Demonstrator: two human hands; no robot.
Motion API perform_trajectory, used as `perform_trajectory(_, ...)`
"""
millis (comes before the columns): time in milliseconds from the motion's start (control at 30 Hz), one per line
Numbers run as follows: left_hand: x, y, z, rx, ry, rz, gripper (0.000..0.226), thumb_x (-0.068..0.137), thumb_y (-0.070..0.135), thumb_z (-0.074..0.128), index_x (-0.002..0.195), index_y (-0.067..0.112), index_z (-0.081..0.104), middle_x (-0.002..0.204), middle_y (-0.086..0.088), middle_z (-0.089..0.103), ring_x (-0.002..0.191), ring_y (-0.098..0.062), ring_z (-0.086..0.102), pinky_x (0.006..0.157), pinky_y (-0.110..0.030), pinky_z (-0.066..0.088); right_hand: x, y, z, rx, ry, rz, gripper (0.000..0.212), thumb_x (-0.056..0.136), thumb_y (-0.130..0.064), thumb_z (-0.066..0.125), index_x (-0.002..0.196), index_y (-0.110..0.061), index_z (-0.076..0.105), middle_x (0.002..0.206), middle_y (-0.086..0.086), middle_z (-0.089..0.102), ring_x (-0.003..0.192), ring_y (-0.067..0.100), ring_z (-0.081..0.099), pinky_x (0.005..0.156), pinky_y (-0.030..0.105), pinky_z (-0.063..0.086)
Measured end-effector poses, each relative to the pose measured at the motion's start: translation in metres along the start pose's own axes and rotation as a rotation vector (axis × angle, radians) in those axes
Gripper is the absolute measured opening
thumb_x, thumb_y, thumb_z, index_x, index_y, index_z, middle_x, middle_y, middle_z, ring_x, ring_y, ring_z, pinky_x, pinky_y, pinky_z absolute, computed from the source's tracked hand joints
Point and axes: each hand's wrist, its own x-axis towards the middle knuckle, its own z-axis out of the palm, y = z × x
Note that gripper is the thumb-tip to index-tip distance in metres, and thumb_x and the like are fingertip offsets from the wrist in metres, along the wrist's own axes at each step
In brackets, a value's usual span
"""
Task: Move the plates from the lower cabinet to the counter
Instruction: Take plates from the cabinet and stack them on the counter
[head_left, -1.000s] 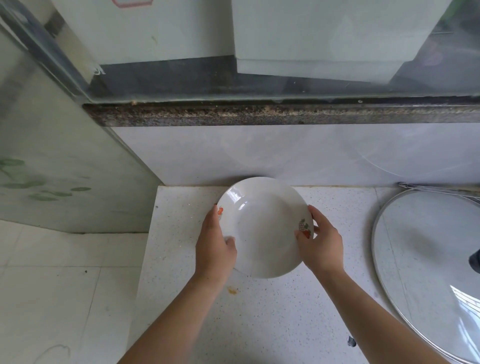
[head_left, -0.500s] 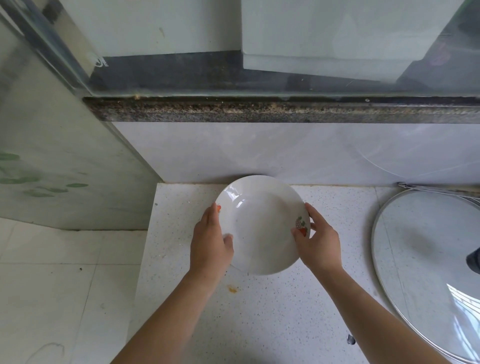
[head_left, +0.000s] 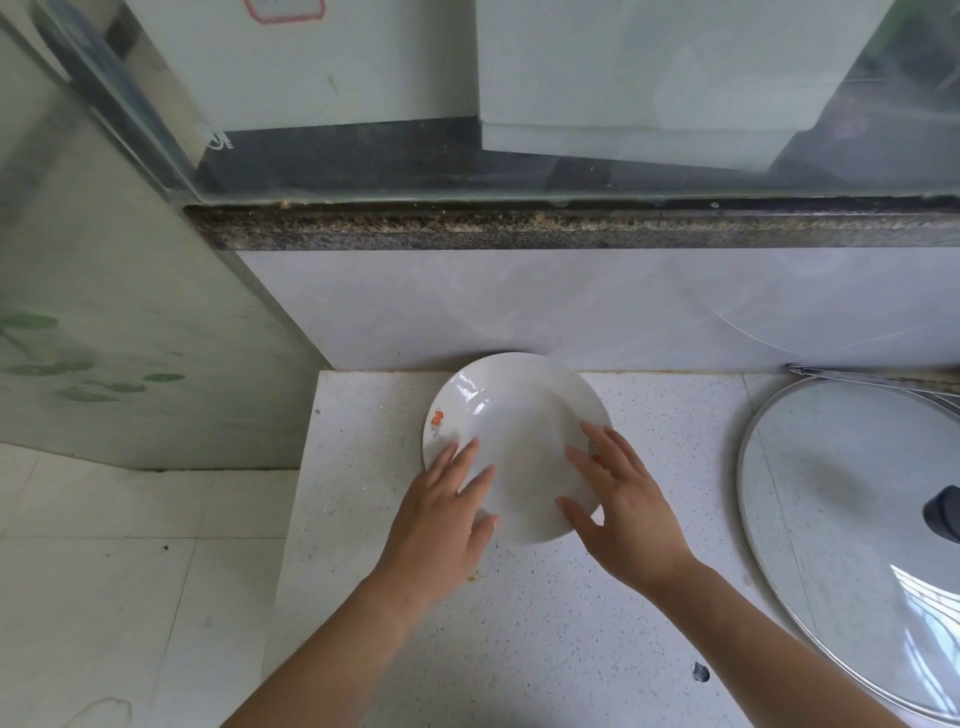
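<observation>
A white plate (head_left: 519, 431) with small red and grey flower marks on its rim lies flat on the speckled white counter (head_left: 545, 639), close to the back wall. My left hand (head_left: 441, 525) hovers over the plate's near-left edge with its fingers spread and nothing in them. My right hand (head_left: 623, 514) is over the near-right edge, fingers also apart, covering part of the rim. Neither hand grips the plate.
A large glass pot lid (head_left: 852, 530) with a metal rim and dark knob lies on the counter at the right. A tiled wall and a dark stone window sill (head_left: 519, 228) rise behind. The counter's left edge drops to a tiled floor (head_left: 104, 571).
The plate was held by both hands at its sides and tilted; now it lies flat on the counter and both hands have let go, fingers spread above its near edge.
</observation>
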Motion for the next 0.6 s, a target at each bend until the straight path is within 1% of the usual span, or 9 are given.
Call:
perform_trajectory(67, -0.004, 0.003, 0.002, 0.007, -0.047, 0.024, 0.054, 0.096, 0.045, 0.032, 0.146, 0.026, 0.021, 0.158, 0.008, 0.000, 0.143, -0.009, -0.012, 0.116, -0.029, 0.003, -0.005, 0.001, -0.001, 0.001, -0.011, -0.033, 0.054, 0.082, -0.048, 0.054, 0.128, -0.019, 0.055, 0.145, 0.003, 0.042, 0.136, 0.028, 0.036, 0.101, 0.047, 0.045)
perform_trajectory(133, -0.008, 0.005, 0.003, 0.016, -0.092, 0.040, 0.056, 0.095, 0.049, 0.032, 0.146, 0.025, 0.022, 0.158, 0.008, 0.003, 0.144, -0.010, -0.008, 0.116, -0.029, 0.004, -0.010, 0.001, -0.002, 0.009, -0.026, -0.065, 0.054, 0.079, -0.050, 0.060, 0.126, -0.022, 0.057, 0.144, 0.001, 0.044, 0.135, 0.026, 0.038, 0.101, 0.045, 0.044)
perform_trajectory(200, -0.010, 0.006, 0.004, 0.027, -0.125, 0.051, 0.058, 0.094, 0.051, 0.034, 0.145, 0.026, 0.023, 0.158, 0.007, 0.006, 0.145, -0.010, -0.005, 0.115, -0.027, 0.004, -0.016, 0.001, -0.002, 0.025, -0.058, -0.091, 0.054, 0.076, -0.050, 0.067, 0.123, -0.025, 0.058, 0.142, -0.002, 0.046, 0.134, 0.024, 0.039, 0.099, 0.043, 0.045)
perform_trajectory(267, -0.012, 0.008, 0.005, 0.021, -0.138, 0.048, 0.058, 0.094, 0.049, 0.038, 0.145, 0.026, 0.024, 0.157, 0.007, 0.009, 0.145, -0.010, -0.003, 0.115, -0.025, 0.005, -0.019, 0.001, -0.001, 0.039, -0.104, -0.098, 0.053, 0.074, -0.047, 0.071, 0.121, -0.026, 0.060, 0.141, -0.004, 0.048, 0.134, 0.023, 0.039, 0.099, 0.041, 0.046)
perform_trajectory(333, -0.013, 0.010, 0.007, 0.000, -0.118, 0.032, 0.055, 0.094, 0.045, 0.041, 0.144, 0.029, 0.026, 0.157, 0.008, 0.012, 0.145, -0.010, -0.001, 0.115, -0.025, 0.009, -0.019, 0.000, 0.001, 0.055, -0.112, -0.113, 0.045, 0.073, -0.038, 0.076, 0.114, -0.024, 0.066, 0.136, -0.003, 0.054, 0.131, 0.024, 0.044, 0.098, 0.041, 0.049)
perform_trajectory(433, -0.012, 0.014, 0.011, -0.026, -0.051, 0.016, 0.046, 0.094, 0.039, 0.044, 0.139, 0.032, 0.036, 0.153, 0.009, 0.024, 0.144, -0.012, 0.009, 0.113, -0.027, 0.020, -0.016, 0.002, 0.005, 0.028, -0.029, -0.184, 0.031, 0.063, -0.021, 0.085, 0.092, -0.024, 0.074, 0.116, 0.000, 0.068, 0.114, 0.030, 0.060, 0.080, 0.043, 0.058)
perform_trajectory(467, -0.011, 0.016, 0.011, -0.021, -0.021, 0.018, 0.043, 0.094, 0.037, 0.046, 0.137, 0.032, 0.041, 0.151, 0.008, 0.030, 0.143, -0.014, 0.014, 0.112, -0.029, 0.023, -0.015, 0.003, 0.005, 0.013, -0.007, -0.207, 0.029, 0.060, -0.020, 0.086, 0.086, -0.024, 0.074, 0.110, 0.000, 0.070, 0.108, 0.031, 0.063, 0.078, 0.044, 0.058)
perform_trajectory(533, -0.011, 0.019, 0.012, 0.004, 0.028, 0.028, 0.040, 0.091, 0.034, 0.052, 0.131, 0.029, 0.050, 0.144, 0.005, 0.041, 0.140, -0.019, 0.026, 0.109, -0.034, 0.028, -0.014, 0.005, 0.006, -0.014, 0.023, -0.254, 0.028, 0.058, -0.020, 0.088, 0.082, -0.025, 0.075, 0.104, 0.000, 0.072, 0.102, 0.031, 0.066, 0.085, 0.047, 0.054)
perform_trajectory(600, -0.011, 0.020, 0.012, 0.031, 0.033, 0.036, 0.039, 0.089, 0.034, 0.055, 0.127, 0.027, 0.054, 0.140, 0.004, 0.048, 0.137, -0.020, 0.033, 0.108, -0.037, 0.029, -0.014, 0.008, 0.005, -0.036, 0.041, -0.293, 0.028, 0.056, -0.022, 0.089, 0.080, -0.025, 0.075, 0.102, -0.001, 0.072, 0.100, 0.028, 0.067, 0.090, 0.050, 0.050)
